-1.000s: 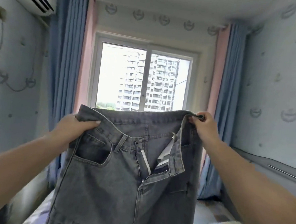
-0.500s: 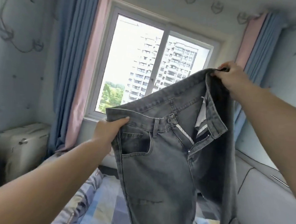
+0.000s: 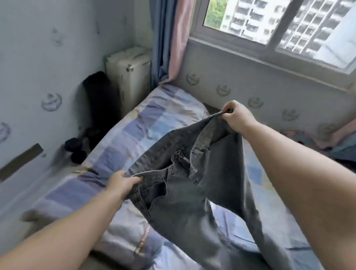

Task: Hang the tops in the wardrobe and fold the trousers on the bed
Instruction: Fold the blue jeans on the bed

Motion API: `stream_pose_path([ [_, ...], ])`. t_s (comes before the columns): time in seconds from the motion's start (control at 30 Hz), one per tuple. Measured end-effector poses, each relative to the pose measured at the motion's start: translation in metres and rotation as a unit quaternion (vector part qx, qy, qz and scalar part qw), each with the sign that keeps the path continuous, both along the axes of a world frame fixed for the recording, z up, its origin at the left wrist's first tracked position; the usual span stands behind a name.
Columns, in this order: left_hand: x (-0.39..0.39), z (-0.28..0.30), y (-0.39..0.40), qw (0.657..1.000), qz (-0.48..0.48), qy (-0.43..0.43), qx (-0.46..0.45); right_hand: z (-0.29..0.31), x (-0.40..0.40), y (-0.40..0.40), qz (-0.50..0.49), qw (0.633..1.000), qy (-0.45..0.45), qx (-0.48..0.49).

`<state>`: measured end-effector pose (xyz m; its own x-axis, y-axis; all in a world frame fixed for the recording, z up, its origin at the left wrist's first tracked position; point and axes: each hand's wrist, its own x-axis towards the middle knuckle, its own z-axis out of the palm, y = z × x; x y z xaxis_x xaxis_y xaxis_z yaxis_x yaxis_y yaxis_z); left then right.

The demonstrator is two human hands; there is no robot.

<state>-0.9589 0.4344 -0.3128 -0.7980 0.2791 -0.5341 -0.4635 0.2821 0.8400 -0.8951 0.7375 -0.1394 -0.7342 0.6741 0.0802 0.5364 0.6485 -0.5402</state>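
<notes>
Head view is all I've got. I'm holding the grey jeans [image 3: 181, 190] by the waistband over the bed [image 3: 131, 123]. My left hand [image 3: 123, 183] pinches the near-left end of the band, fingers curled into the fabric, and my right hand [image 3: 235, 117] is clenched on the far-right end, higher up. So both are clamped on denim and the waist is stretched on a slant between them. The fly looks open, and the legs trail down toward me onto the checked sheet, the lower part already lying on it at the near right.

Step-wise, I'd say this is the trousers half of the job — laying them out flat before the first fold. The next move calls for lowering both hands together so the waistband lands straight, then bringing one leg over the other.

Room to work: the mattress is bare of clothes out to its left edge and up toward the pillow end. That left edge drops into a gap by the wall, with dark stuff [image 3: 77, 149] on the floor and a white box-like unit [image 3: 127, 74] in the far corner, so I'd keep the jeans toward the middle. At the far right, under the window [image 3: 286, 22], some bundled fabric [image 3: 311, 142] sits on the bed — can't tell what it is.
</notes>
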Motion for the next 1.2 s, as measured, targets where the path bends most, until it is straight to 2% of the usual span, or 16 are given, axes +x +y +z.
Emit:
stream_pose_path([
  [0.2, -0.073, -0.099, -0.101, 0.992, 0.022, -0.063, -0.111, -0.150, -0.104, -0.073, 0.027, 0.992, -0.102, -0.071],
  [0.37, -0.145, -0.167, -0.160, 0.981, 0.011, -0.059, -0.182, -0.247, -0.202, -0.130, 0.067, 0.983, -0.137, -0.099],
  [0.63, -0.226, -0.269, -0.196, 0.960, -0.090, -0.025, -0.262, -0.386, -0.315, -0.189, 0.119, 0.970, -0.157, -0.144],
  [0.7, -0.237, -0.288, -0.199, 0.940, -0.142, -0.012, -0.309, -0.415, -0.320, -0.200, 0.127, 0.964, -0.162, -0.167],
  [0.8, -0.252, -0.313, -0.202, 0.869, -0.262, 0.032, -0.419, -0.470, -0.302, -0.222, 0.152, 0.947, -0.226, -0.170],
  [0.9, -0.259, -0.325, -0.196, 0.812, -0.334, 0.177, -0.445, -0.518, -0.261, -0.248, 0.233, 0.910, -0.316, -0.137],
  [1.0, -0.270, -0.334, -0.172, 0.814, -0.392, 0.220, -0.368, -0.551, -0.229, -0.268, 0.279, 0.882, -0.360, -0.118],
  [1.07, -0.275, -0.344, -0.152, 0.815, -0.426, 0.194, -0.342, -0.565, -0.216, -0.277, 0.284, 0.877, -0.373, -0.111],
  [1.2, -0.278, -0.372, -0.118, 0.819, -0.444, 0.114, -0.346, -0.584, -0.208, -0.284, 0.271, 0.877, -0.387, -0.084],
])
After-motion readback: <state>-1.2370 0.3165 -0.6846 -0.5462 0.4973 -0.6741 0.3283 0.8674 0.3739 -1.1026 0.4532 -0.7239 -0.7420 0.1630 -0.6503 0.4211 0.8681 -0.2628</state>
